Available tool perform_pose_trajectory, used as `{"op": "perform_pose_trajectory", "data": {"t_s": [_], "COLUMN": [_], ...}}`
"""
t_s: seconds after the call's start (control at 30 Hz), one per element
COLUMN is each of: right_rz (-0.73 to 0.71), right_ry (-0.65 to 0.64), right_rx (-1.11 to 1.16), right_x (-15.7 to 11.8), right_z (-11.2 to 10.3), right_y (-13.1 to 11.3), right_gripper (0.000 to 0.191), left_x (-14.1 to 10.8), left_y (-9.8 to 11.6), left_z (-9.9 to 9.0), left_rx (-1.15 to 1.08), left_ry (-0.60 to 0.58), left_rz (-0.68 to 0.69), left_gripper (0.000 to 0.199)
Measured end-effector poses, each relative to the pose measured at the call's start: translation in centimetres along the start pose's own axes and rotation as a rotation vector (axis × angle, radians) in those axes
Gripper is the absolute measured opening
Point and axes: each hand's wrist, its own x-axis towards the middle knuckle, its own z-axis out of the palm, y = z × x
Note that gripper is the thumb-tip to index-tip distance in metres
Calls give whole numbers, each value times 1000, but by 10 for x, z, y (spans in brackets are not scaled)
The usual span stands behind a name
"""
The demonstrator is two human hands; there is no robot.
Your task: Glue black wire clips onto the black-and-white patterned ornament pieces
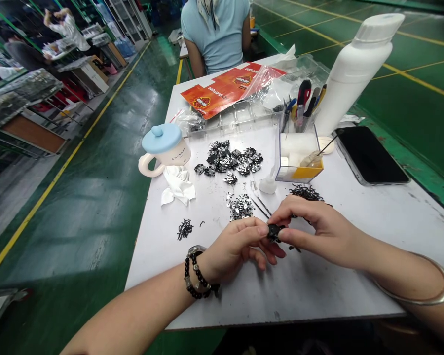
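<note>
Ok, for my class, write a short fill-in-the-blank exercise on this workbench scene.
1. The small piece pinched between the left hand and the right hand is coloured ____.
2. The metal bangle is worn on the ____ wrist.
3. The white mug has a lid coloured ____.

Missing words: black; right; light blue.
</note>
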Motion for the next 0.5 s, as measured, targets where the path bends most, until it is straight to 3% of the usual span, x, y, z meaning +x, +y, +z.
{"op": "perform_pose_trajectory", "data": {"t_s": [0.2,0.5], "right_rz": [44,222], "right_ry": [-1,-43], "right_rx": [64,154], "right_x": [2,1], "right_z": [1,1], "right_y": [1,-5], "right_gripper": [14,24], "left_x": [1,1], "left_y": [0,-1], "left_z": [0,-1], "left_rx": [9,33], "left_ry": [-6,-34], "left_rz": [0,4], "left_gripper": [34,36]}}
